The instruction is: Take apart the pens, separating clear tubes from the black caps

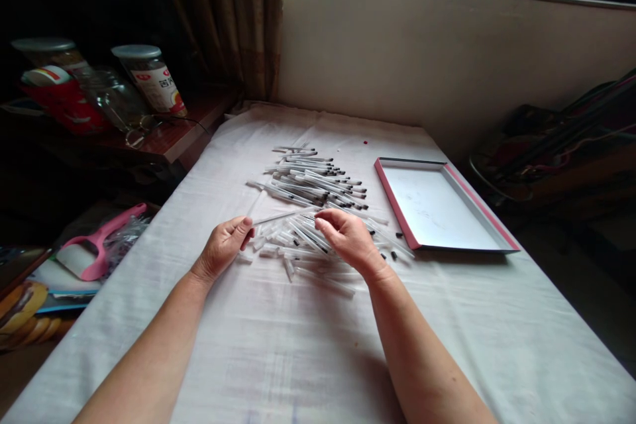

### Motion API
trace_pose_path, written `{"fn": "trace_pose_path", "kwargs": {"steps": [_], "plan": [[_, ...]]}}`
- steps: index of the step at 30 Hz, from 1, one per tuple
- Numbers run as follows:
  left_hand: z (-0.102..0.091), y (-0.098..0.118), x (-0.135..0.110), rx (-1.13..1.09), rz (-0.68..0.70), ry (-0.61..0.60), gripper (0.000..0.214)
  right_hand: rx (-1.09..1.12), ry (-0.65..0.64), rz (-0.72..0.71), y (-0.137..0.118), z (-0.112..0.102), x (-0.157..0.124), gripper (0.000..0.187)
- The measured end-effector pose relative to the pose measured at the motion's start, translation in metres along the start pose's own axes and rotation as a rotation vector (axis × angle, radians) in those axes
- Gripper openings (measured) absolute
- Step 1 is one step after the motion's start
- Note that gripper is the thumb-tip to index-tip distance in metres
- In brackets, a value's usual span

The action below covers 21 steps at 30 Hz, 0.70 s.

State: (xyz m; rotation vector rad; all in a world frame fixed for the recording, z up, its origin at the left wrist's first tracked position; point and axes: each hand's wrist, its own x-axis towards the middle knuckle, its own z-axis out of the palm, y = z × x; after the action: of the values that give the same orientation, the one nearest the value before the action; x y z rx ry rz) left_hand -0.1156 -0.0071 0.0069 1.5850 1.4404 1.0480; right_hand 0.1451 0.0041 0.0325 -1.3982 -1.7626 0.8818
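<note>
My left hand [226, 246] is closed around one end of a slim clear pen barrel [281, 216], which points right and slightly up. My right hand [348, 240] is pinched close to the barrel's far end; what sits between its fingertips is too small to make out. Below and between the hands lies a loose heap of clear plastic pen parts [285, 253], with small black plugs [394, 256] scattered at its right. Beyond them is a pile of clear pens with black ends [318, 179], most of them pointing right.
A shallow pink-edged box lid [447, 209] lies on the cloth-covered table [278, 358] at the right. Jars [154, 83] and a red cup [67, 106] stand on a wooden side table at left. A pink-handled tool [102, 248] lies below it. A wall [372, 46] closes the back.
</note>
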Motion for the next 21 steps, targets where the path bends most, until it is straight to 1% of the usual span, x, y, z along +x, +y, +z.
{"fn": "trace_pose_path", "kwargs": {"steps": [3,6,14,17,19,21], "plan": [[0.002,0.004,-0.001,0.004,0.016,-0.039,0.052,0.173,0.021,0.029,0.002,-0.002,0.003,0.029],[0.003,0.009,-0.002,0.022,0.038,-0.085,0.054,0.263,0.023,0.043,0.0,-0.003,0.004,0.025],[0.0,0.009,0.0,0.093,0.035,-0.131,0.054,0.228,-0.037,0.117,-0.001,-0.012,0.003,0.024],[-0.006,0.005,0.002,0.112,0.034,-0.091,0.051,0.233,-0.017,0.131,0.0,-0.019,0.004,0.025],[-0.013,0.0,0.005,0.114,0.025,-0.019,0.048,0.24,-0.007,0.144,0.002,-0.029,0.003,0.025],[-0.02,-0.007,0.008,0.12,0.011,0.064,0.045,0.215,-0.032,0.173,0.004,-0.042,0.003,0.024]]}}
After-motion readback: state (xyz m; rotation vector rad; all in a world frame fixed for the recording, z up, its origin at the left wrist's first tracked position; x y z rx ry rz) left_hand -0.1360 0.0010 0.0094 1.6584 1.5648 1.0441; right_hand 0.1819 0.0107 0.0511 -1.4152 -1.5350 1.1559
